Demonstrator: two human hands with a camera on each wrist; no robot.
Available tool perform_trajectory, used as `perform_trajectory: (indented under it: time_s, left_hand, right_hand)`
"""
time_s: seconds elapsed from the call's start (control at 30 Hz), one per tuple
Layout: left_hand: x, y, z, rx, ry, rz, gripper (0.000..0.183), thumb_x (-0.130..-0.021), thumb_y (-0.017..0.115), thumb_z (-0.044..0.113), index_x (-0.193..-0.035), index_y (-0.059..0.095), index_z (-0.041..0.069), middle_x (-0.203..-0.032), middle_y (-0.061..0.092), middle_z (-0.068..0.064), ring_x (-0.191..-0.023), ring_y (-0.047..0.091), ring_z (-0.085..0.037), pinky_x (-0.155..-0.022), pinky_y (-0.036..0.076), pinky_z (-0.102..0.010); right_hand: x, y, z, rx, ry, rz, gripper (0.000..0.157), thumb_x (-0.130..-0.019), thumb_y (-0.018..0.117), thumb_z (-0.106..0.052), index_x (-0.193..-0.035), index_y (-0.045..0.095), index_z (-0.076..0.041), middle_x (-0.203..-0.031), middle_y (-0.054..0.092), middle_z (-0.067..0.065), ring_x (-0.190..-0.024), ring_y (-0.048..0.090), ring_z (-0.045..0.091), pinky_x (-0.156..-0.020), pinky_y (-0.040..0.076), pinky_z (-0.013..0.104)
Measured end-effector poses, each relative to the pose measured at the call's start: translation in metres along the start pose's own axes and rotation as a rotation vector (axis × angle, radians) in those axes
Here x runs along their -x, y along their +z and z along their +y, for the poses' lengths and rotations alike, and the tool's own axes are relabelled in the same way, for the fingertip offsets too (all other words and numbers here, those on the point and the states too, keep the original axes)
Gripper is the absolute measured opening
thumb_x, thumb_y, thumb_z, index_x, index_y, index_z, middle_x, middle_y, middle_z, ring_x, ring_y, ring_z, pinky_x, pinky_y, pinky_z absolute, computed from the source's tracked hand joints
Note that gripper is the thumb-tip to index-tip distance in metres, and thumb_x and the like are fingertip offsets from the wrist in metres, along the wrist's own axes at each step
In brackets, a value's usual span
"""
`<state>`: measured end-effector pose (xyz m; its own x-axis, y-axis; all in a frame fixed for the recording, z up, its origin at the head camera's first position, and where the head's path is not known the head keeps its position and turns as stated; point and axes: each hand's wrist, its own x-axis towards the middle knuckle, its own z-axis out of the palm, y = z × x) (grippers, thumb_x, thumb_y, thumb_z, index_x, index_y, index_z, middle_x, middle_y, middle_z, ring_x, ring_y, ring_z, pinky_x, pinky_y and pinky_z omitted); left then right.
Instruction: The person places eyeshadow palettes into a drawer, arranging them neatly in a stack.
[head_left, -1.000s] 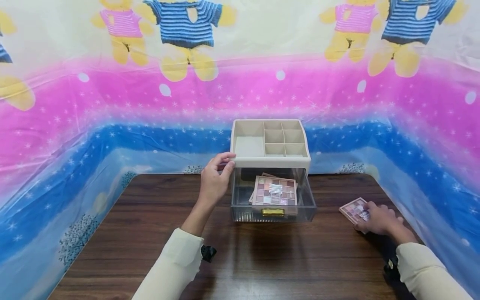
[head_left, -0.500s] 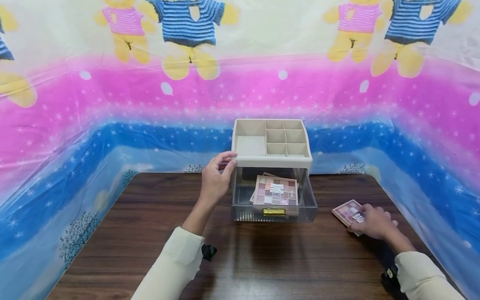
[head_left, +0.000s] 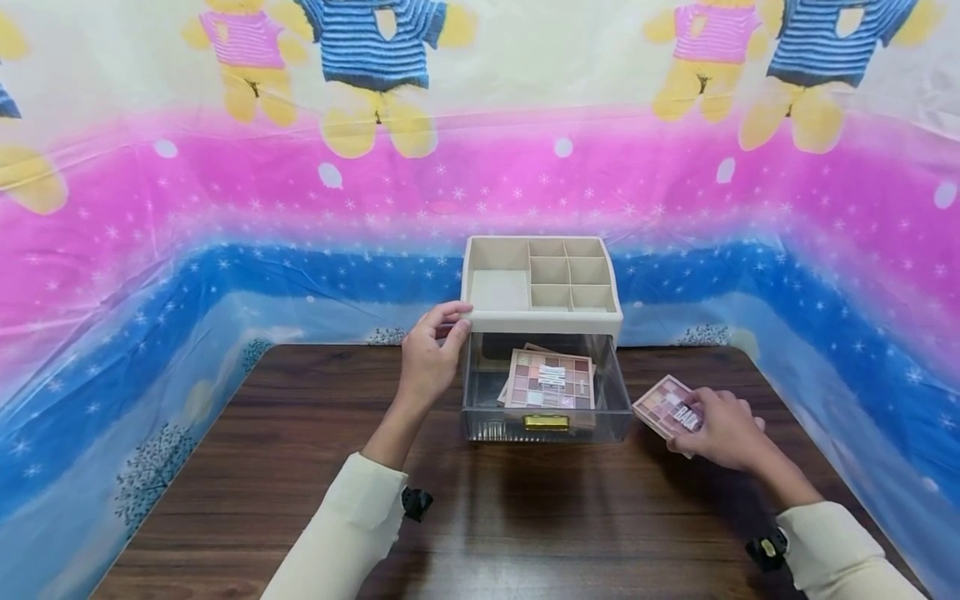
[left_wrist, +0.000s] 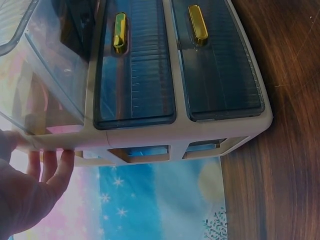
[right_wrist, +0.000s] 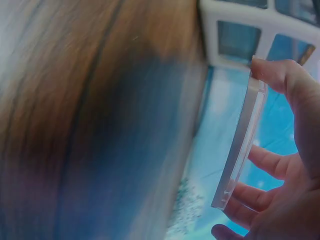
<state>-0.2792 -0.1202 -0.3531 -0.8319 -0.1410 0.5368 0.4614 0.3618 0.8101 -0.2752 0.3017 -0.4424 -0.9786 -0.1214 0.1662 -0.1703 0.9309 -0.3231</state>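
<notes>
My left hand [head_left: 430, 358] grips the upper left side of a cream drawer organizer [head_left: 543, 322], the fingertips at its side frame in the left wrist view. Its clear top drawer [head_left: 486, 427] is pulled out, with makeup palettes [head_left: 525, 379] stacked inside. Just right of that drawer, my right hand [head_left: 723, 429] pinches another makeup palette [head_left: 654, 408] by its edges. Seen edge-on in the right wrist view, this palette [right_wrist: 239, 137] is lifted off the table, with the thumb at one end and fingers along the other side.
Two lower drawers with gold handles, one nearer the middle [left_wrist: 137, 80] and one at the bottom [left_wrist: 220, 77], are closed. The organizer's top has divided compartments [head_left: 550, 271]. A brown wooden table [head_left: 300, 467] lies beneath, and a patterned cloth [head_left: 375, 200] hangs behind.
My right hand has moved left with the palette, from the table's right side to beside the open drawer, and lifted it. The left hand stays on the organizer.
</notes>
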Motion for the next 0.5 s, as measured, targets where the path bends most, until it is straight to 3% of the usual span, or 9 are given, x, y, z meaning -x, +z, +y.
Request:
perform_trajectory:
  time_s: [0.5]
  left_hand:
    - [0.000,-0.001,-0.002,-0.004,0.003,-0.010,0.021,-0.099,0.066,0.015,-0.119,0.072,0.012,-0.117,0.071,-0.017,-0.107,0.070,-0.032,-0.092,0.059,-0.046]
  right_hand:
    - [-0.001,-0.044,-0.042,-0.012,-0.057,0.046,0.082,-0.067,0.088,-0.046,-0.129,0.056,-0.002,-0.119,0.056,0.026,-0.105,0.048,0.044,-0.071,0.033,0.042]
